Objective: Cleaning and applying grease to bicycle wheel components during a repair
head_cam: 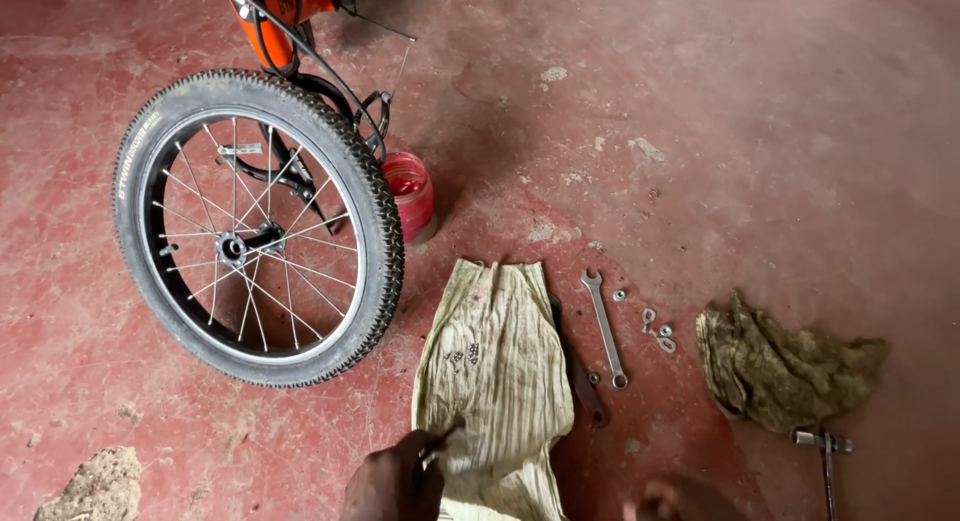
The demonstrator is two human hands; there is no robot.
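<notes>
Two hands work beside our striped cream cloth [495, 381]: left hand [395, 481] clenched on a thin tool; right hand [665, 501] blurred, grip unclear.

We see soft, even daylight, a faint shadow beside the wheel [258, 227], and blur at our right hand [668, 501].

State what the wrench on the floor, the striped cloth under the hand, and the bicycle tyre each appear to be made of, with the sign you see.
Wrench: likely steel, bright silvery finish that glints against the red floor.
Striped cloth: woven fabric, probably cotton; it creases, folds and shows stains.
Bicycle tyre: black rubber, matt, with a knobbly tread; its rim and spokes look like shiny metal.
</notes>
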